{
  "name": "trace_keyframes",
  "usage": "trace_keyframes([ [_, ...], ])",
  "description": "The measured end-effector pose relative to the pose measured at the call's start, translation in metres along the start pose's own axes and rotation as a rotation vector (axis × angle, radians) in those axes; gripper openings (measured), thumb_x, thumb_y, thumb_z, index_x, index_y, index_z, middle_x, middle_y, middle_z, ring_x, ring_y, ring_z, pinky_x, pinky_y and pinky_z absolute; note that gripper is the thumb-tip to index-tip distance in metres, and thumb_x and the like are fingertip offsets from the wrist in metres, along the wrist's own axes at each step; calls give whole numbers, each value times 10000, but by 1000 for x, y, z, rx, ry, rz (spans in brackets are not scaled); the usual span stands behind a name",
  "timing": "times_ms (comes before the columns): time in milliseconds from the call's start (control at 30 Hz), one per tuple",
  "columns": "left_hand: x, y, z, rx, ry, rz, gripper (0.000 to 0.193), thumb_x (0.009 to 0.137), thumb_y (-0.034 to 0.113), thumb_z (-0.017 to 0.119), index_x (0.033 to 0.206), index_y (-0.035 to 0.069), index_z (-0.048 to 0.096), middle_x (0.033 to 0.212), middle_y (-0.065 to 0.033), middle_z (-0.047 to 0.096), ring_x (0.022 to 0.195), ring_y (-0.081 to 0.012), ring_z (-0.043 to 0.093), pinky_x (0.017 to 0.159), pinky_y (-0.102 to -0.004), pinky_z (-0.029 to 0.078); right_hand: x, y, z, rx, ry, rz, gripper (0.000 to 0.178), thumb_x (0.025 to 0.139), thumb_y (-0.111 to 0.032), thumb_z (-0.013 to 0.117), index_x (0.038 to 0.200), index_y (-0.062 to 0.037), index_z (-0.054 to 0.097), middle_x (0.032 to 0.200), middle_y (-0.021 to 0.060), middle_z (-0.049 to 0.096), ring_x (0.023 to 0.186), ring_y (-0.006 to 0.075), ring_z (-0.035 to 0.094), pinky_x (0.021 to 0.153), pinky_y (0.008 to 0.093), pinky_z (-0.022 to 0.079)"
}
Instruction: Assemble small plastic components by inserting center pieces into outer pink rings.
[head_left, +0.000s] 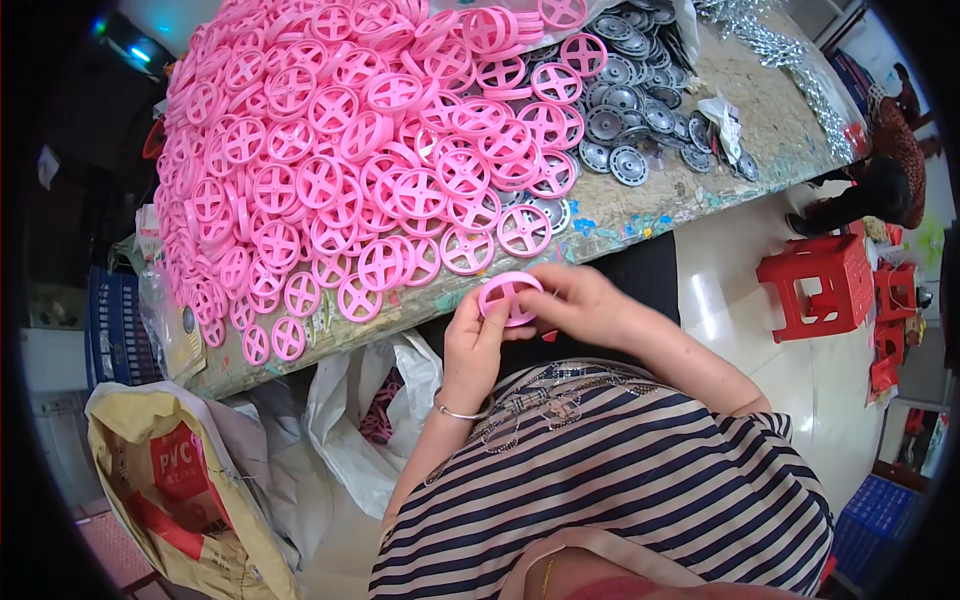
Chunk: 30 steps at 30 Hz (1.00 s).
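Observation:
Between my two hands, just off the table's near edge, is a pink plastic wheel (pixel 510 287) with a round rim and crossed spokes. The fingers of my left hand (pixel 474 335) close on its left side, thumb against the rim. My right hand (pixel 577 303) pinches the opposite side, with its thumb laid over the spokes. A large heap of matching pink wheels (pixel 330 180) covers the table ahead and to the left. Grey discs (pixel 628 166) with slotted faces lie in a smaller pile right of the heap.
The worn, paint-flecked table (pixel 700 200) runs across in front of me. Below it at left stand an open paper sack (pixel 130 400) and a white plastic bag (pixel 340 400) with pink pieces inside. Silver tinsel (pixel 775 50) lies far right. Red stools (pixel 815 285) and another person (pixel 885 185) are at right.

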<state>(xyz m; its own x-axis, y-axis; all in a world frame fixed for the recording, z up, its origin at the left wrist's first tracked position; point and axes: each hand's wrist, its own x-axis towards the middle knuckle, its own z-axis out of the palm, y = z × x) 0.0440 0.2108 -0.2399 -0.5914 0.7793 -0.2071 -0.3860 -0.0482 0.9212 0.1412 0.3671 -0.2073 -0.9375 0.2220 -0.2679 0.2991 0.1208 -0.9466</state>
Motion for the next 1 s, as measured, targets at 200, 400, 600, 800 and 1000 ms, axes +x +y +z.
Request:
trace_keyframes([
  [200,4,6,-3,-70,123,-78,267,991,163,475,1190,-15,495,1078,-137,626,952,-216,657,700,-304,596,23,64,-122,-960,889,-361,488,809,-248,687,1193,5,522,1164,200,517,1048,380,494,921,445,394],
  [400,-4,10,3,-238,14,-116,344,1012,204,427,1279,-13,430,1146,-156,605,1024,-263,639,831,-351,568,38,82,-140,-1134,880,-252,457,830,-247,645,1168,33,518,1135,214,532,1019,391,500,895,458,426],
  [600,-2,-1,-6,-196,40,-110,378,1006,178,439,1323,-22,385,1180,-166,589,1053,-264,627,852,-357,561,20,25,-109,-189,596,-48,288,944,-181,533,1197,-43,541,895,50,611,722,159,572,646,330,479],
  [800,7,6,8,-256,11,-91,396,988,107,463,1359,3,372,1267,-123,527,1119,-227,577,927,-372,526,5,1,-2,-155,186,-292,454,892,-100,613,1334,-110,510,807,54,586,692,137,553,664,289,475],
  [1000,-1,8,2,-214,-6,-22,395,975,65,472,1357,1,391,1241,-107,535,1101,-187,571,927,-358,528,12,0,0,-682,320,-521,460,845,-107,663,1292,-120,553,1013,94,568,949,216,531,743,326,463],
])
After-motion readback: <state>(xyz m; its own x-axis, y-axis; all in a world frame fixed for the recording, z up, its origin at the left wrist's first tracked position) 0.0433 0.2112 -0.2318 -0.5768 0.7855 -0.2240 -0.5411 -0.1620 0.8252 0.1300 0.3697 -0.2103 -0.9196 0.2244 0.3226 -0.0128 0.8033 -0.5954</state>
